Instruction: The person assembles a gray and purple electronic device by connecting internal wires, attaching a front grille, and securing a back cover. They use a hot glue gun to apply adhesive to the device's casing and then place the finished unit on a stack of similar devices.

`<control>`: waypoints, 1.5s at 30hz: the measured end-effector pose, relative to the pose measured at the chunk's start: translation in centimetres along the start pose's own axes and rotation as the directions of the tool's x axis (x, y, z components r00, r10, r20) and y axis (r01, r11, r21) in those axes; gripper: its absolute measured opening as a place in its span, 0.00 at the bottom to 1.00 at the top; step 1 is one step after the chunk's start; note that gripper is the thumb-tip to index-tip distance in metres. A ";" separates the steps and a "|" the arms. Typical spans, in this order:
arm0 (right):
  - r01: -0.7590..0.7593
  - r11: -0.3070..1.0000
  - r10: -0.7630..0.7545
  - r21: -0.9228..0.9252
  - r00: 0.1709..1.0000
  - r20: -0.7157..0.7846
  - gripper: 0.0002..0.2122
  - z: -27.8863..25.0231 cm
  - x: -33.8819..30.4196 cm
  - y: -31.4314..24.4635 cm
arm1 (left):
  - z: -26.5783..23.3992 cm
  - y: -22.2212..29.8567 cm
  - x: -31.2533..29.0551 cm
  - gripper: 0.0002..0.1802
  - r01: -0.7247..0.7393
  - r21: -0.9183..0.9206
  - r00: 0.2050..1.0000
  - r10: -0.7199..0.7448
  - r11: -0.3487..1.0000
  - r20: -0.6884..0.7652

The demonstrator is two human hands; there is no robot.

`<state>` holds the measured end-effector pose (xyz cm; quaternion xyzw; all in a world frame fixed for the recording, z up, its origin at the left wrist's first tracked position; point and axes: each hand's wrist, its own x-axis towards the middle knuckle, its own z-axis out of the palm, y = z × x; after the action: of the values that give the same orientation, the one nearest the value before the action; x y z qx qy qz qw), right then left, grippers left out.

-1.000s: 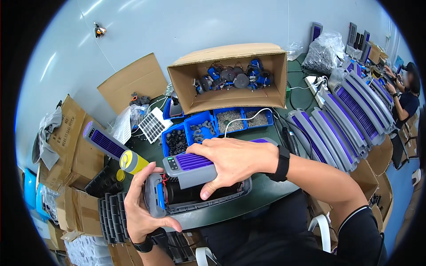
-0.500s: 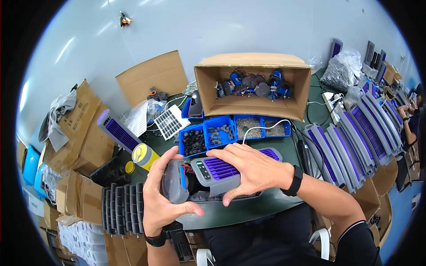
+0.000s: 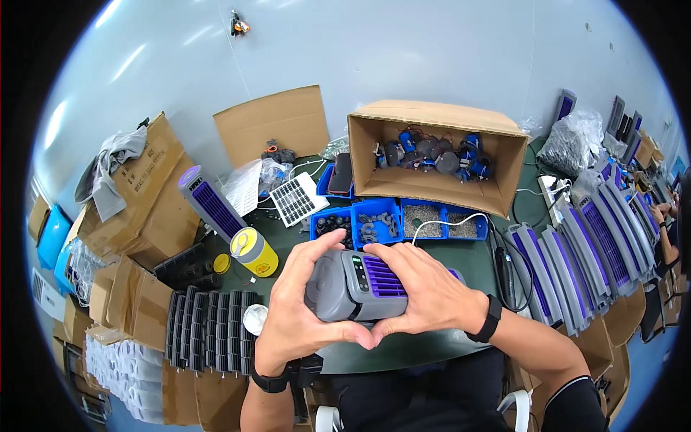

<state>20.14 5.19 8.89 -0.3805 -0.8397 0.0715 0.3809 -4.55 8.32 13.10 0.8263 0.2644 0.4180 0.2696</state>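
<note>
Between my hands lies a grey tower fan with purple slats, a small control panel and a rounded grey end cap at its left. My left hand curves round the cap, thumb along the near side. My right hand wraps over the slatted front housing from the right, its thumb meeting the left thumb at the near edge. Cap and housing sit close together. The right hand hides much of the fan's far end.
Blue bins of small parts stand behind the fan, below a cardboard box of motors. A yellow canister and rows of black slatted parts are at left. Finished-looking purple-grey fans stand in a row at right.
The front housing has come down and left against the end cap, closing the gap where red wires showed. Both thumbs have moved together at the near side. The view has shifted.
</note>
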 end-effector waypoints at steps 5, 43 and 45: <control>-0.019 1.000 0.019 0.017 1.000 -0.011 0.59 0.5 -0.4 -0.5 | 0.1 0.5 0.5 0.65 -0.069 0.073 0.997 0.066 0.995 0.039; -0.256 0.953 0.224 0.162 0.956 0.192 0.59 2.8 -11.6 5.4 | 2.5 -2.9 -0.7 0.21 -0.075 -0.186 0.962 0.021 0.980 -0.273; -0.262 0.946 0.226 0.191 0.955 0.192 0.57 3.0 -11.2 5.5 | 2.1 -3.2 -0.7 0.25 -0.012 -0.214 0.975 -0.036 0.977 -0.221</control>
<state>25.95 1.76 -2.05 -0.4310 -0.8023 0.2401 0.3359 -3.87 9.70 9.50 0.7385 0.2515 0.5326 0.3280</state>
